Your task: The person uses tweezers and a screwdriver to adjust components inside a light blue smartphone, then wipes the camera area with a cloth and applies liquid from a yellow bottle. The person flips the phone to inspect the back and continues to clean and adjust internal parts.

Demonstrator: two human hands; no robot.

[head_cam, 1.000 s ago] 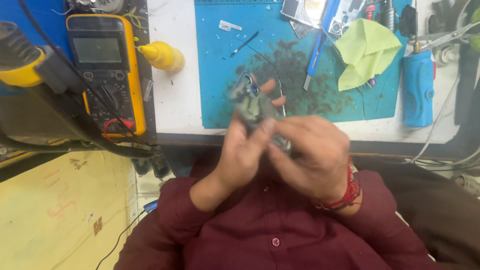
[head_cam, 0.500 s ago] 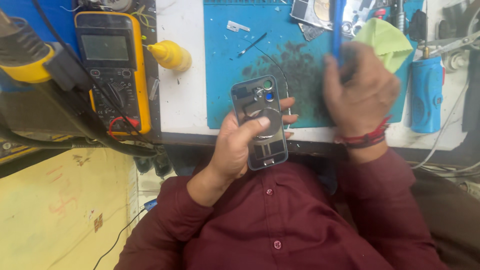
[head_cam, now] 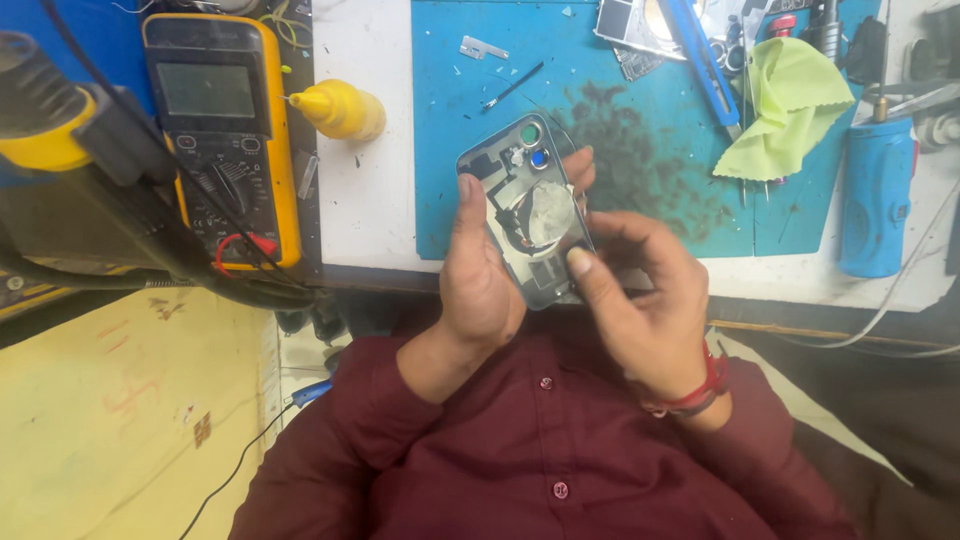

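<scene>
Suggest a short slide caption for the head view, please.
Both hands, left hand and right hand, hold an opened phone back housing above a blue work mat.

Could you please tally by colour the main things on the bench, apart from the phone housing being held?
Yellow: 3, the multimeter, the squeeze bottle, the cloth
Blue: 3, the work mat, the canister, the blue-handled tool
Black: 1, the thin probe
Total: 7
</scene>
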